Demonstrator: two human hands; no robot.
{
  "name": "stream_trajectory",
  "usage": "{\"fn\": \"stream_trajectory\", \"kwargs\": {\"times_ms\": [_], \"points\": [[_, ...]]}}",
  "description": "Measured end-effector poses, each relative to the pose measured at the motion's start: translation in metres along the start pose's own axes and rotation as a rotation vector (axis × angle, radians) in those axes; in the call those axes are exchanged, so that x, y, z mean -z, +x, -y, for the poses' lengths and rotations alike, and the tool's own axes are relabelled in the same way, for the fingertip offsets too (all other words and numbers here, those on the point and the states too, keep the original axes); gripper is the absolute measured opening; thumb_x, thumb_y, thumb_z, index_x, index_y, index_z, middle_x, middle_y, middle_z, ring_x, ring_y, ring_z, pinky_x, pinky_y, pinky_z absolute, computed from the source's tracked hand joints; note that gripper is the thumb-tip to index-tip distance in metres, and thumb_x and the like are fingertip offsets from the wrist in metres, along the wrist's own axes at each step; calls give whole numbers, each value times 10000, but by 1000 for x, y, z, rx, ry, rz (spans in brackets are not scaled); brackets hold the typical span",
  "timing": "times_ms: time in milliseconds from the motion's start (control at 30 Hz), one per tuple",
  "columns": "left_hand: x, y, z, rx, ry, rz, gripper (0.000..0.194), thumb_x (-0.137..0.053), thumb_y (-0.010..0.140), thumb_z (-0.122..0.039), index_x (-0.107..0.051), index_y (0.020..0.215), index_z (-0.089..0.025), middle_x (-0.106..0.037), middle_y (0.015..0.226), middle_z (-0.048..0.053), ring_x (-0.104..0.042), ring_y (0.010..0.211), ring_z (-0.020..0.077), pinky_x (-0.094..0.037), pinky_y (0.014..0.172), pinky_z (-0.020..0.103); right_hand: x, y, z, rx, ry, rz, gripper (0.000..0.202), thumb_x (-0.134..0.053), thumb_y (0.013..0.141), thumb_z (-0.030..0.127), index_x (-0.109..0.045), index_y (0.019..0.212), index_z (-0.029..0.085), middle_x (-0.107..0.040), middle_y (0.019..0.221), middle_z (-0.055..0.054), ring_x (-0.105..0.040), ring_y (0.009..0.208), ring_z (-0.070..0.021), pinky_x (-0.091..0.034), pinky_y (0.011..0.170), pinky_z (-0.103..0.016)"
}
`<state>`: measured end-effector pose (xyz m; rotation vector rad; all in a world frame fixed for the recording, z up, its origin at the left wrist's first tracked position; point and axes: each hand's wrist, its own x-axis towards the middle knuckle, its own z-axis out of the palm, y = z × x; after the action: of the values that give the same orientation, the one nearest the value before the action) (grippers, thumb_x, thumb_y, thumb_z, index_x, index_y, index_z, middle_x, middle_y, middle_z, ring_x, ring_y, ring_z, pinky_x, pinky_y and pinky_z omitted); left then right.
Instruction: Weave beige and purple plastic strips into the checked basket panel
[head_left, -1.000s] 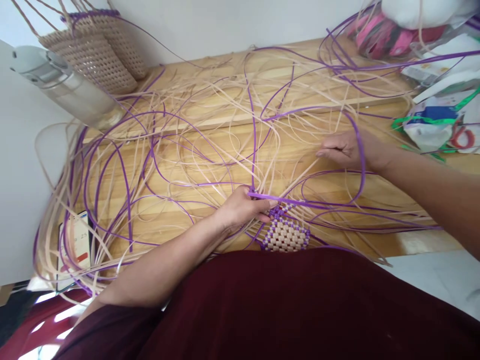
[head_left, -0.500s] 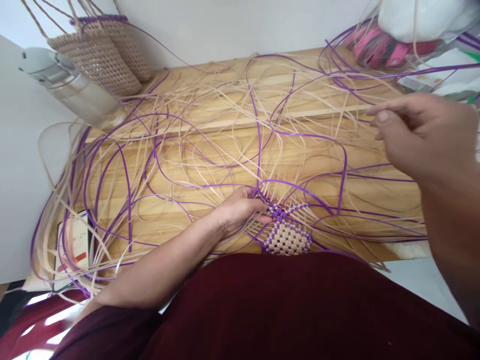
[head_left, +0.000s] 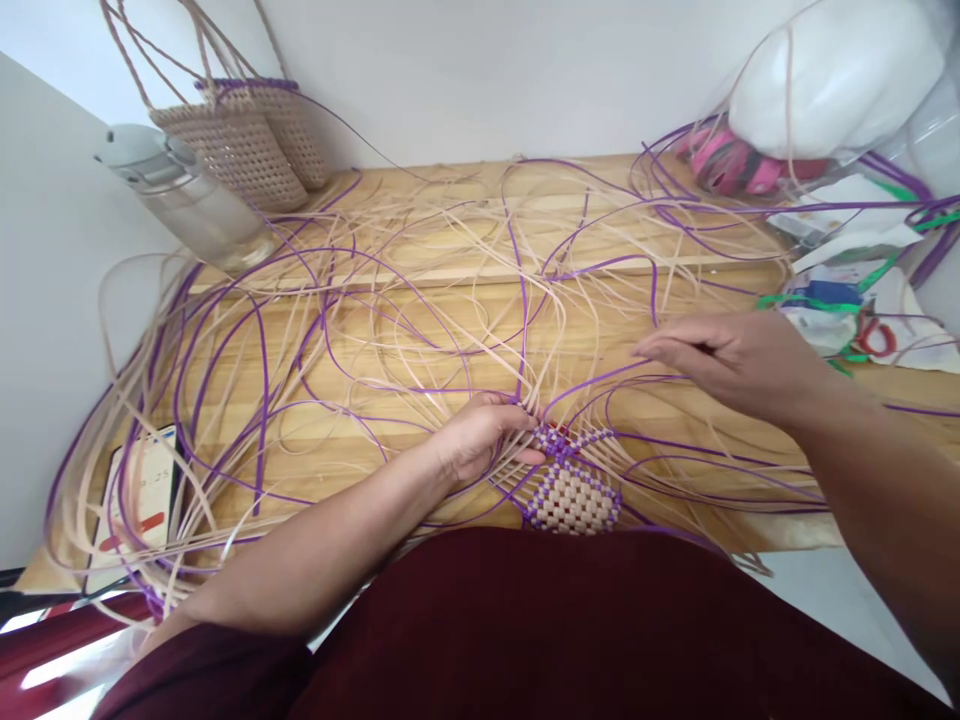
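A small woven piece [head_left: 576, 497] of beige and purple strips lies close to my body at the table's front edge. My left hand [head_left: 491, 435] is closed on its upper left edge, thumb on top. Out to the right, above the table, my right hand [head_left: 739, 362] is closed in a pinch on a purple strip [head_left: 592, 382], which runs taut down to the woven piece. Long loose beige and purple strips fan out from the piece in all directions.
Two woven baskets [head_left: 232, 150] and a clear water bottle [head_left: 195, 205] stand at the back left. A phone [head_left: 139, 500] lies at left under strips. At right are a white bag [head_left: 836, 80], a pink item [head_left: 739, 165], and red-handled scissors [head_left: 876, 338] among papers.
My right hand has come inward and lower from the far right, with the purple strip now straight between it and the weave. The left hand keeps its hold. The camera view has shifted slightly.
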<state>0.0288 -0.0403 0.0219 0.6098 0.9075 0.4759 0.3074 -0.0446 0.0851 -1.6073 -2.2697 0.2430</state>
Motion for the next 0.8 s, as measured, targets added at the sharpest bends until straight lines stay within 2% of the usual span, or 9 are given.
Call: {"fn": "stream_trajectory", "kwargs": {"times_ms": [100, 200, 267, 367, 467, 567, 633, 700, 800], "points": [[1, 1, 2, -7, 4, 19, 187, -769, 614, -141, -679, 760, -68, -667, 728, 71, -645, 620, 136, -588, 569, 251, -20, 11, -33, -2, -261, -9, 372, -549, 928, 489, -740, 784, 204, -719, 756, -58, -610, 682, -193, -370, 595, -309], [1, 2, 7, -56, 57, 26, 281, -835, 593, -165, -669, 802, -76, -662, 756, 57, -645, 636, 122, -579, 581, 230, -54, 21, -38, 50, -333, -38, 353, -530, 947, 425, -730, 799, 174, -718, 802, -88, -615, 787, -218, -414, 731, -338], [-1, 2, 12, -125, 97, -13, 283, -843, 584, -158, -643, 771, -87, -635, 722, 27, -621, 606, 101, -568, 564, 216, -69, 25, -27, 37, -353, -79, 325, -518, 950, 396, -724, 855, 163, -715, 903, -119, -608, 915, -259, -413, 840, -388], [-5, 2, 16, -224, 124, -89, 264, -821, 605, -158, -608, 753, -108, -594, 676, -9, -579, 556, 76, -550, 527, 202, -71, 25, 4, 29, -342, -228, 257, -526, 936, 353, -704, 928, 169, -688, 1038, -138, -569, 1063, -317, -390, 935, -469], [-7, 2, 18, -257, 134, -93, 248, -803, 624, -165, -601, 760, -120, -590, 678, -16, -566, 544, 72, -534, 514, 197, -62, 13, 42, 146, -145, -316, 176, -515, 939, 269, -672, 1002, 222, -691, 1036, -79, -599, 1028, -253, -429, 963, -424], [-6, 3, 17, -230, 115, -77, 256, -820, 608, -168, -614, 750, -115, -594, 680, -13, -568, 550, 68, -521, 523, 185, -63, -3, 69, 237, 48, -244, 166, -513, 935, 207, -643, 1033, 241, -692, 1022, -61, -624, 980, -208, -488, 916, -359], [-5, 2, 16, -191, 61, -62, 286, -843, 575, -164, -626, 754, -111, -601, 687, -9, -582, 569, 76, -538, 551, 202, -73, -10, 74, 201, 124, -190, 147, -510, 932, 192, -639, 986, 238, -702, 969, -52, -644, 933, -203, -509, 868, -352], [-3, 1, 14, -163, 13, -40, 305, -861, 554, -165, -639, 755, -106, -613, 707, 2, -596, 592, 88, -560, 581, 230, -85, -11, 70, 96, 210, -170, 125, -522, 921, 189, -623, 981, 231, -712, 920, -39, -670, 861, -194, -528, 793, -334], [-1, 1, 12, -139, -9, -6, 319, -876, 550, -174, -670, 779, -91, -632, 751, 21, -601, 618, 91, -569, 593, 238, -98, -10, 62, 26, 255, -204, 190, -556, 902, 198, -595, 1085, 229, -717, 955, -39, -689, 858, -189, -540, 770, -319]]}}
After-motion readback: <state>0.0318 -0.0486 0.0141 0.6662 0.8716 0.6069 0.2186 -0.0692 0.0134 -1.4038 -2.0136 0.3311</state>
